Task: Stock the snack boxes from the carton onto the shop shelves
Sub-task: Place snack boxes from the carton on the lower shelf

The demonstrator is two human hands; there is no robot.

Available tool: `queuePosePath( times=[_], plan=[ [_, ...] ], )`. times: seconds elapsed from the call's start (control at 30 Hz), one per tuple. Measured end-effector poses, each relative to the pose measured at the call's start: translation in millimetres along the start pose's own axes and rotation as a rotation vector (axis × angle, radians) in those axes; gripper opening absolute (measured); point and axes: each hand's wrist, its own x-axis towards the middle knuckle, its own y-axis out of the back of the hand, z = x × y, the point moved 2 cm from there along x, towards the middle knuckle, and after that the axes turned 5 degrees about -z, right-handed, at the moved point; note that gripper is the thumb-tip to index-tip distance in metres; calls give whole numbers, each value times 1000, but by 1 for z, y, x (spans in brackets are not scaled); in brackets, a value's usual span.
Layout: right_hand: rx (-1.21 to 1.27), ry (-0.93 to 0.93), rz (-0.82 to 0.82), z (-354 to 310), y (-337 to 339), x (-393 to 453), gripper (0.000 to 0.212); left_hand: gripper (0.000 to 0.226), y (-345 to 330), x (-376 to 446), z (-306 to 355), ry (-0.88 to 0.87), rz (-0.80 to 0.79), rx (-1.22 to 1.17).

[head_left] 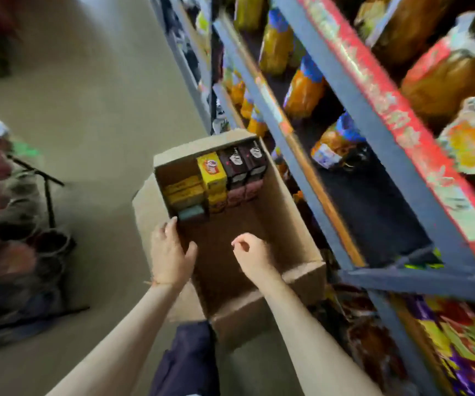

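**While both hands hover over the carton, the loose stack at its far end is the weak spot**

Although most of the open brown cardboard carton (284,201) stands bare, the snack boxes still to be stocked are packed against its far wall: two dark maroon boxes (243,167) upright on the right, a tall yellow box (212,171) beside them, and flat yellow boxes (184,192) stacked lower on the left with a small teal box (192,213) in front. The left hand (170,252) lies with fingers straight along the carton's left wall, fingertips just beside the teal box, grasping nothing. The right hand (252,257) hangs above the bare floor of the carton with fingers loosely curled and nothing held.

With no support on their near side, the upright boxes are likely to topple forward if one is pulled out carelessly. Pressing on the thin left wall may bow it and shift the flat stack. The blue metal shelving (344,90) stands close to the right, crowded with orange bottles (302,92) and wrapped packets; a hurried lift could knock these. The view is blurred, so labels are unreadable, which makes misplacing a box a fair risk.
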Motion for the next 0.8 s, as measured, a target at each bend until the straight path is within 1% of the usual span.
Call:
queuePosePath(
  times=[0.1,0.17,0.23,0.3,0.33,0.37,0.43,0.53,0.57,0.63,0.7,0.77,0.8],
  plan=[
    [-153,23,-58,-18,-37,78,22,84,-12,46,-28,76,-35,-67],
    [-275,39,-134,-23,-67,124,31,86,-22,65,-43,120,-76,-189],
    [-406,42,-236,-21,-100,163,44,85,-29,74,-52,115,-114,-314],
    [-584,63,-338,-18,-128,191,56,86,-36,73,-58,101,-126,-378],
    [-687,98,-359,-15,-138,199,60,87,-37,70,-57,103,-126,-397],
    [-781,147,-336,-14,-147,205,61,86,-36,69,-56,110,-121,-412],
    [-921,227,-207,-12,-157,212,59,84,-35,67,-56,120,-105,-435],
    [-1025,298,-32,-5,-167,218,51,82,-38,69,-59,114,-92,-460],
    [-1042,299,-20,-3,-169,220,48,82,-40,70,-60,109,-93,-460],
    [-1047,274,-53,-1,-169,222,42,82,-40,69,-57,100,-94,-455],
    [-1013,253,-63,0,-162,216,37,83,-38,67,-55,112,-76,-431],
    [-907,202,-66,-3,-147,200,39,84,-34,64,-53,121,-18,-334],
    [-815,160,-76,-5,-137,188,42,84,-31,61,-50,112,13,-260]
  ],
)
